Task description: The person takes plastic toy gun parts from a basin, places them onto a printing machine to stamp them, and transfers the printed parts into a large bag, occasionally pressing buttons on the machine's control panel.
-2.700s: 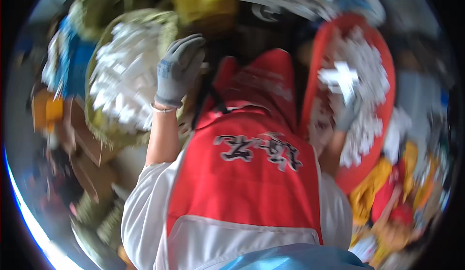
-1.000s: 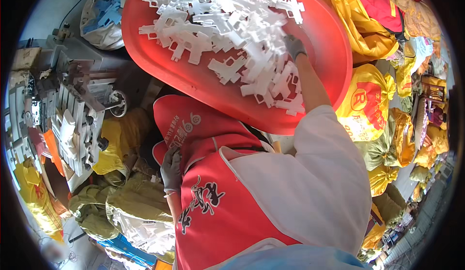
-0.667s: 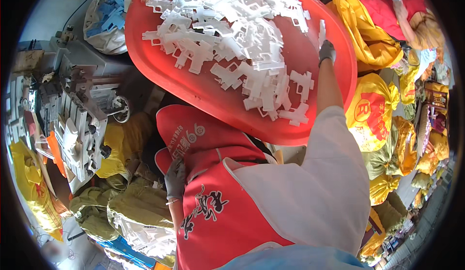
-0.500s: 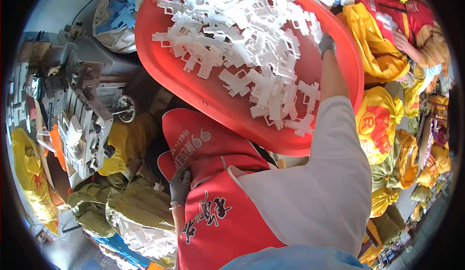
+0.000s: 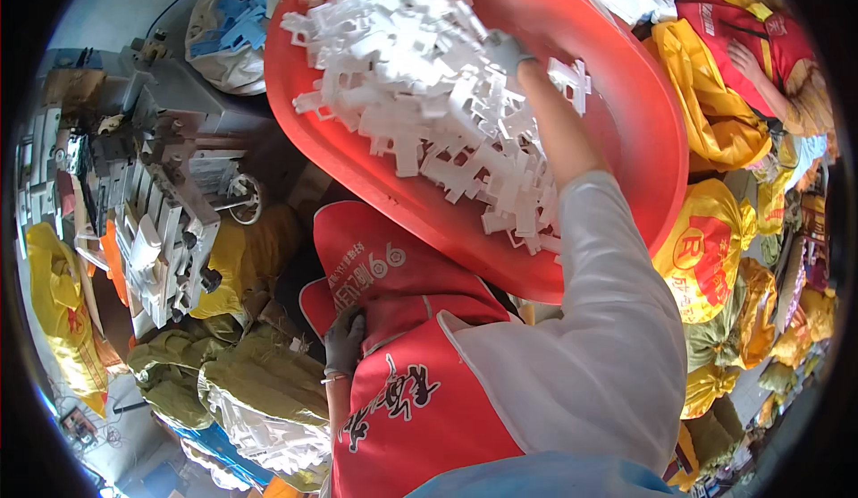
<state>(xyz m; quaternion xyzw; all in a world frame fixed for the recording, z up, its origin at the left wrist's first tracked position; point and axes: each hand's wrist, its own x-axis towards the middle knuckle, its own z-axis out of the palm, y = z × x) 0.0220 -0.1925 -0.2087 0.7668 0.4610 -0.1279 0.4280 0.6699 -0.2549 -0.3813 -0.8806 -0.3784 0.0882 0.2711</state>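
A big red plastic tub (image 5: 639,167) in front of me holds a heap of white pistol-shaped plastic pieces (image 5: 393,60). My right hand (image 5: 508,53), in a grey glove, lies against the right side of the heap, fingers spread toward the pieces and partly lost in glare. One white piece (image 5: 569,85) lies apart, just right of my right wrist. Low on the left, my gloved left hand (image 5: 343,341) rests on my red apron (image 5: 420,355), its fingers laid along the cloth and holding nothing that shows.
A grey metal machine with a handwheel (image 5: 239,198) stands at left. Behind it, a white sack (image 5: 210,73) contains blue pieces. Yellow bags (image 5: 702,239) crowd the tub's right side. An olive sack (image 5: 259,373) is by my left arm. Another person's hand (image 5: 746,62) shows at upper right.
My right hand has swept leftward from the tub's right wall to the heap. White pieces have shifted left, baring more of the tub's right side. My left hand still rests on the apron.
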